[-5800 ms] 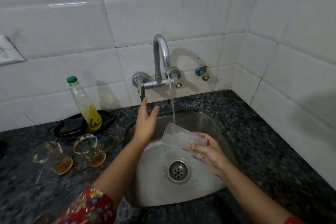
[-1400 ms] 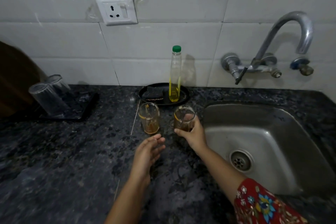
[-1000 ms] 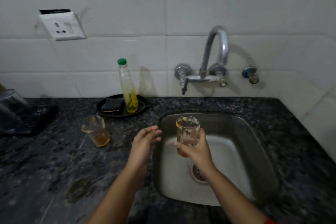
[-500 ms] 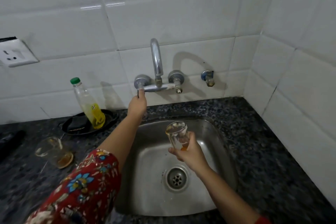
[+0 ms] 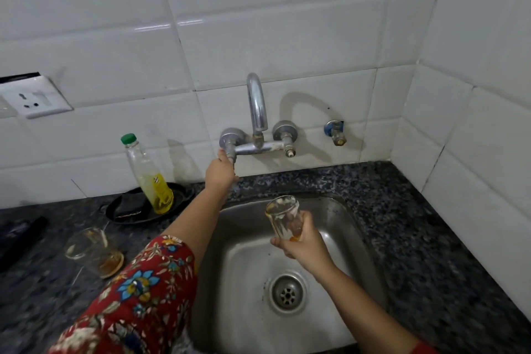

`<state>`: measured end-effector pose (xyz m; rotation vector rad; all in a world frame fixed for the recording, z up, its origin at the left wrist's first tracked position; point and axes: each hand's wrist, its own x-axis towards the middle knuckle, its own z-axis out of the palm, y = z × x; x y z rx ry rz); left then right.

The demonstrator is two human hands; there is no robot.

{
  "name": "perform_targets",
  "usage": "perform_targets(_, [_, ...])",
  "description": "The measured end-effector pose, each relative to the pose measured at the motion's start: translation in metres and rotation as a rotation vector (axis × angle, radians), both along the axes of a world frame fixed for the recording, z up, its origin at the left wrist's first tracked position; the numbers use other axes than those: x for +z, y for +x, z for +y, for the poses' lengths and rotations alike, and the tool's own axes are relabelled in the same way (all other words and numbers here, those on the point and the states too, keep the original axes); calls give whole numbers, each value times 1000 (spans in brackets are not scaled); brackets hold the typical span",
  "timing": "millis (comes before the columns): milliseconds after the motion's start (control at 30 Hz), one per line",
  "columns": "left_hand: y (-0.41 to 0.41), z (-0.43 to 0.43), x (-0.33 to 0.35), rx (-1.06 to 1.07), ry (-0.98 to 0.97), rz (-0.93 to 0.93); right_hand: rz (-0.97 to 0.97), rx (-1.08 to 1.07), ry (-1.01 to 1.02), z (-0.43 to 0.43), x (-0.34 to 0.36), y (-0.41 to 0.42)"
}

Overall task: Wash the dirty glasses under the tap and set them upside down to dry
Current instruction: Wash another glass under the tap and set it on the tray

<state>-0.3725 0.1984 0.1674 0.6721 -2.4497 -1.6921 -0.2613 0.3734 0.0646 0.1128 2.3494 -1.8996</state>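
My right hand (image 5: 305, 247) grips a dirty glass (image 5: 283, 217) with orange dregs, upright over the steel sink (image 5: 247, 307), below and in front of the tap spout (image 5: 256, 103). No water runs from the tap. My left hand (image 5: 219, 172) is closed on the tap's left handle (image 5: 231, 149) at the wall. A second dirty glass (image 5: 93, 250) with brown residue stands on the dark granite counter (image 5: 431, 253) left of the sink.
A clear bottle (image 5: 148, 175) with yellow liquid and a green cap stands in a black dish (image 5: 129, 207) holding a dark sponge, behind the second glass. A wall socket (image 5: 34, 98) is at far left. A small valve (image 5: 334, 131) sits right of the tap. Tiled walls meet at the right corner.
My right hand lifted a dirty glass from the counter and carried it over the sink. My left hand rose to the tap's left handle and now grips it.
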Motion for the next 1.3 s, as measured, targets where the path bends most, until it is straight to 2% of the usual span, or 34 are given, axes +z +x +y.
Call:
perform_targets(167, [4, -8, -2, 6, 241, -38, -17, 10, -62, -9, 3, 3])
perform_targets(267, [27, -7, -25, -108, 186, -57, -23, 33, -137, -14, 5, 3])
perform_targets(300, [39, -6, -38, -199, 132, -65, -27, 38, -156, -15, 8, 3])
perform_targets(367, [70, -3, -63, -528, 120, -121, -40, 49, -193, -18, 13, 1])
perform_targets(400, [85, -1, -72, -701, 173, -149, -49, 60, -214, -19, 16, 0])
perform_targets(467, [102, 4, -84, -863, 305, -147, -74, 98, -252, -22, 21, 1])
perform_targets(533, [102, 10, -90, -809, 385, -48, -93, 152, -243, -24, 23, 3])
perform_targets(600, [94, 15, -92, -706, 384, 25, -58, 172, -188, -26, 23, 3])
perform_targets(667, [88, 16, -95, -666, 381, 70, 74, 109, -39, -24, 23, -1])
perform_targets(733, [84, 9, -98, -614, 349, 91, 288, 121, 181, -15, 26, -4])
perform_targets(867, [73, -3, -104, -581, 253, 154, 866, 379, 798, 10, 32, -18])
perform_targets(933, [69, -5, -102, -606, 187, 164, 1040, 595, 1052, 19, 41, -33])
perform_targets(967, [68, -2, -99, -622, 154, 161, 1035, 722, 1149, 22, 46, -41])
perform_targets(1033, [71, 7, -96, -619, 86, 170, 806, 845, 1312, 14, 62, -46])
perform_targets(1067, [73, 13, -95, -564, 53, 192, 625, 851, 1312, 6, 66, -47])
perform_targets(1133, [78, 20, -97, -423, -20, 288, 355, 848, 1149, -11, 71, -47])
perform_targets(1167, [79, 21, -97, -401, -67, 330, 328, 887, 1069, -16, 73, -47])
perform_targets(1233, [78, 14, -94, -483, -137, 341, 339, 967, 1101, -14, 76, -51])
perform_targets(1267, [75, 8, -90, -575, -154, 318, 432, 991, 1205, -9, 77, -54])
perform_targets(1300, [70, 2, -85, -680, -167, 302, 656, 1002, 1355, -5, 77, -59])
